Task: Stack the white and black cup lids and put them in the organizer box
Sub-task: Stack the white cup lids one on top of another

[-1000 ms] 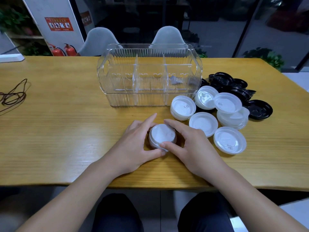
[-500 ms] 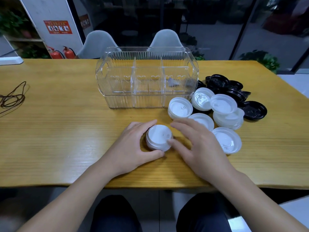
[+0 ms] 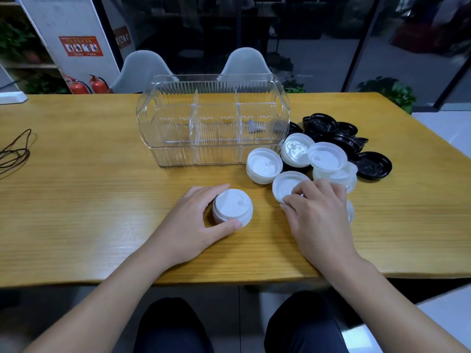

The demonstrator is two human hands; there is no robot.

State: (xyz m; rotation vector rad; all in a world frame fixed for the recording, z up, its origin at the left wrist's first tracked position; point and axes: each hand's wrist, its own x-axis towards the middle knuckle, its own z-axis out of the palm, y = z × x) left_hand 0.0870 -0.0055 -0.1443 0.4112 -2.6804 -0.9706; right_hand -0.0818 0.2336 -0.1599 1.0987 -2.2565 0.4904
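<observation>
Right hand (image 3: 318,215) off the short white plastic lid stack (image 3: 232,208), now pinching a loose upturned white lid (image 3: 286,186); left hand (image 3: 188,225) cupping stack near worktop's (image 3: 76,200) front edge. Stack growing.

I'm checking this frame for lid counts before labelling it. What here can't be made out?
- Head view: how many lids the white stack under the left hand holds; its edges blur together.
- The white lid beneath the right hand, mostly covered by that hand.
- The number of black lids in the pile; they overlap, and the white lids hide some.
- The small grey item in the clear ribbed organizer box, distorted by the ribbed wall.
</observation>
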